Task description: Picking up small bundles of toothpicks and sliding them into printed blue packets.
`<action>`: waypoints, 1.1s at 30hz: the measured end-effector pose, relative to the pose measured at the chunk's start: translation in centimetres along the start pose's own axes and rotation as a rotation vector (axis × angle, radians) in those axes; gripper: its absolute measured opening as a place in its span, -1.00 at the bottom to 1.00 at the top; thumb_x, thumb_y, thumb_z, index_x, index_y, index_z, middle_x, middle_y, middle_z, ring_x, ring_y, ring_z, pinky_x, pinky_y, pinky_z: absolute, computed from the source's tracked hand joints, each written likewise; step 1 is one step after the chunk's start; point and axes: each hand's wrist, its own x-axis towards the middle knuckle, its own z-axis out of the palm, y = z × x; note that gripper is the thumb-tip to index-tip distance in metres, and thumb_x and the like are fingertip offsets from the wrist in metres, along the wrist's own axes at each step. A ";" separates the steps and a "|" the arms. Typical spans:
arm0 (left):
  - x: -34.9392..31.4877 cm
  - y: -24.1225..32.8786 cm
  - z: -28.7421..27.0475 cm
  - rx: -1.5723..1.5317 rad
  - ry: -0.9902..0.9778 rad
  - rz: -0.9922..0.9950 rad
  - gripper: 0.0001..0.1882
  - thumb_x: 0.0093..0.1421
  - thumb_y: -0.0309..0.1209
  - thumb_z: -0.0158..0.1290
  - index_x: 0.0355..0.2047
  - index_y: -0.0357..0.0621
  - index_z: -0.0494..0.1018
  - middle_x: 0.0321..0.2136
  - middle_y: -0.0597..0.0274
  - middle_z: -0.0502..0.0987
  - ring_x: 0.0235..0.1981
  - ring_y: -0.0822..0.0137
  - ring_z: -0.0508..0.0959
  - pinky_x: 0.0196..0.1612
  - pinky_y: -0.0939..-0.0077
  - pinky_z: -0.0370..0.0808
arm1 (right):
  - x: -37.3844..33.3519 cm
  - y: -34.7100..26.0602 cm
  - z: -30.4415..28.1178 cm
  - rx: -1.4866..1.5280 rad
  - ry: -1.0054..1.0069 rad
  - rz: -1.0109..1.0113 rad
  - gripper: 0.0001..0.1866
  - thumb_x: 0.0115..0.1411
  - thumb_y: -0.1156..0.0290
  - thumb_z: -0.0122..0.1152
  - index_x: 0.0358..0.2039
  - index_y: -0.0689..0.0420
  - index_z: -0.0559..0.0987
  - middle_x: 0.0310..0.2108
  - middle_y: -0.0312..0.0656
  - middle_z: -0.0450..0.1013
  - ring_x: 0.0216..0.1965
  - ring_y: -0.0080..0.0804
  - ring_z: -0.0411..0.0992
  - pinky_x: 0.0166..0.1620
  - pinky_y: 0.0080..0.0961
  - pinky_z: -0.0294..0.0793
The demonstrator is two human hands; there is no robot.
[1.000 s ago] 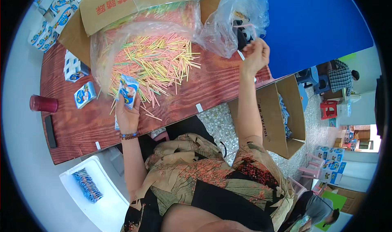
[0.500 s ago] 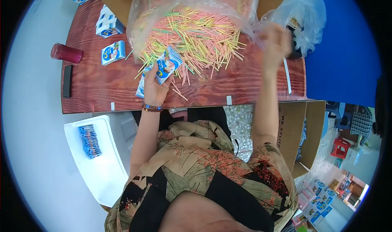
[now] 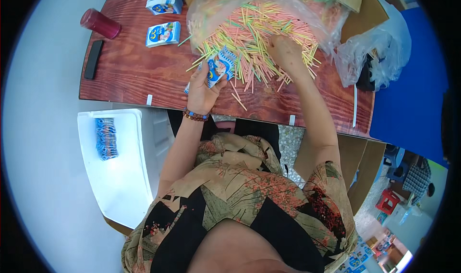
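Observation:
My left hand (image 3: 202, 97) grips a small blue-and-white printed packet (image 3: 222, 65) above the front of the table. Part of another blue-and-white piece shows under that hand. Thin pastel sticks (image 3: 247, 35), pink, yellow and green, spill in a heap from a clear plastic bag (image 3: 201, 18). At the heap's right side, my right hand (image 3: 286, 54) is down on the sticks with its fingers curled. What lies between those fingers is hidden. A few loose sticks (image 3: 239, 101) lie near the left hand.
Blue-and-white packets (image 3: 163, 34) lie left of the heap, with more in a white-strapped bundle (image 3: 164, 3) behind. A red cup (image 3: 101, 23) and a black bar (image 3: 93, 59) are farther left. A white tub (image 3: 115, 186) stands below; a crumpled clear bag (image 3: 384, 47) sits right.
My right hand has come left from the crumpled bag's side onto the stick heap. My left hand still holds the packet. The whole view has shifted and turned a little.

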 end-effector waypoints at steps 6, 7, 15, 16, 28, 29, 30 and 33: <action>0.0 0.2 -0.5 -0.049 -0.063 0.006 -0.72 0.32 -0.26 -0.07 -0.15 -0.21 0.45 -0.29 0.18 0.60 -0.35 0.33 0.63 -0.36 0.42 0.65 | -0.9 0.9 -1.4 0.442 0.074 -0.002 -0.86 0.07 0.42 0.16 -0.34 0.14 0.56 -0.49 -0.16 0.50 -0.45 -0.44 0.50 -0.45 -0.52 0.41; 0.1 0.2 -0.3 -0.006 -0.052 0.010 -0.73 0.32 -0.27 -0.07 -0.14 -0.21 0.45 -0.28 0.17 0.59 -0.33 0.32 0.63 -0.37 0.42 0.66 | -1.2 0.1 -1.9 0.436 0.071 -0.007 -0.86 0.07 0.42 0.16 -0.34 0.14 0.56 -0.49 -0.16 0.50 -0.45 -0.44 0.50 -0.45 -0.52 0.41; 0.3 -0.2 0.0 0.057 0.002 0.055 -0.76 0.32 -0.32 -0.08 -0.15 -0.21 0.47 -0.24 0.14 0.59 -0.29 0.33 0.63 -0.38 0.42 0.67 | -5.5 -8.0 -4.2 1.524 0.272 -0.334 -0.73 0.17 0.61 0.13 -0.09 0.22 0.42 -0.42 -0.26 0.50 -0.41 -0.61 0.46 -0.38 -0.73 0.41; 0.3 -0.3 0.0 0.047 0.009 0.053 -0.76 0.32 -0.32 -0.08 -0.15 -0.21 0.47 -0.24 0.14 0.59 -0.29 0.33 0.63 -0.38 0.41 0.67 | -5.5 -8.1 -3.8 1.522 0.269 -0.337 -0.73 0.17 0.61 0.13 -0.09 0.22 0.42 -0.42 -0.26 0.50 -0.41 -0.61 0.46 -0.38 -0.73 0.41; -0.1 0.6 0.4 -0.021 -0.003 0.086 -0.74 0.33 -0.29 -0.08 -0.11 -0.19 0.43 -0.18 0.17 0.57 -0.21 0.30 0.61 -0.27 0.37 0.66 | -3.9 -8.8 -2.9 0.946 0.300 -0.548 -0.87 0.16 0.54 0.16 -0.27 0.28 0.56 -0.17 -0.19 0.49 -0.04 -0.46 0.37 0.02 -0.50 0.33; -0.1 0.6 0.4 -0.039 0.002 0.094 -0.74 0.33 -0.29 -0.08 -0.10 -0.18 0.42 -0.17 0.17 0.56 -0.21 0.29 0.61 -0.26 0.36 0.65 | -3.6 -8.7 -2.9 0.851 0.285 -0.650 -0.84 0.17 0.53 0.15 -0.24 0.30 0.56 -0.09 -0.16 0.46 0.01 -0.43 0.35 0.06 -0.46 0.29; -0.1 0.8 0.4 -0.043 0.004 0.100 -0.74 0.33 -0.29 -0.08 -0.10 -0.18 0.42 -0.17 0.17 0.56 -0.21 0.29 0.61 -0.26 0.36 0.65 | -3.5 -8.7 -2.9 0.755 0.270 -0.750 -0.82 0.18 0.52 0.13 -0.22 0.31 0.55 -0.02 -0.14 0.43 0.05 -0.39 0.32 0.10 -0.43 0.26; -0.2 1.3 0.3 -0.070 -0.016 0.104 -0.75 0.33 -0.31 -0.09 -0.08 -0.17 0.41 -0.15 0.18 0.55 -0.18 0.28 0.60 -0.20 0.33 0.64 | -3.8 -9.4 -3.4 1.061 -0.074 -0.516 -0.79 0.21 0.50 0.10 -0.18 0.33 0.54 0.04 -0.13 0.40 0.07 -0.34 0.32 0.13 -0.37 0.25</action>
